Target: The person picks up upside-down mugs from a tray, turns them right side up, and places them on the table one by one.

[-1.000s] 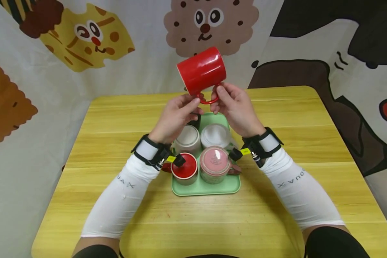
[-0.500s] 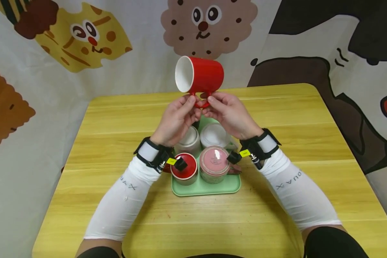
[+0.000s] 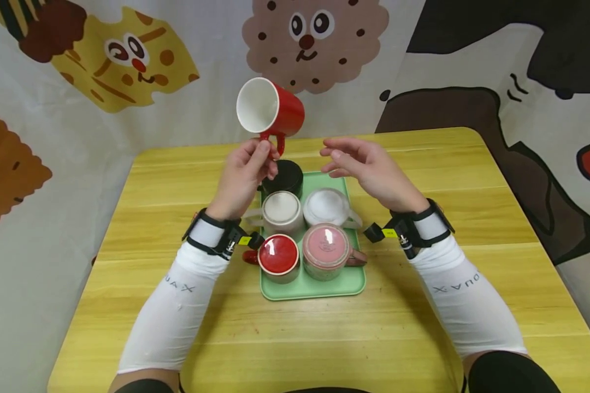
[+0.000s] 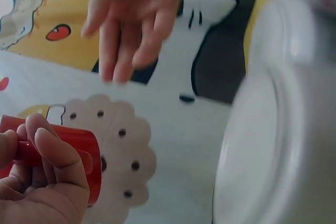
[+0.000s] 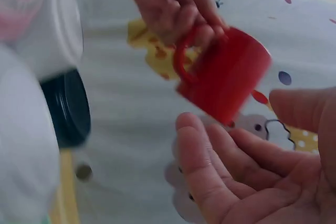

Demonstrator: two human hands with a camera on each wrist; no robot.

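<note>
I've room to pass btw the red mug (image 3: 284,111) & R hand (image 3: 369,166). On the tray (image 3: 314,289), bare slot R of dark cup (image 3: 286,179); white mug (image 3: 326,206) blocks its front. Pink mug (image 3: 326,251) juts its handle (image 3: 357,258) over R rim.

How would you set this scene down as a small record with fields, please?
Left hand: holds the red mug by its handle
Right hand: holds nothing, apart from the red mug
Red mug: tilted, raised above the tray, white inside
Tray: green, on the wooden-patterned table
Tray, far left: black cup
Tray, middle: cream mug left, white mug right
Tray, near: red-topped mug left, pink mug right
</note>
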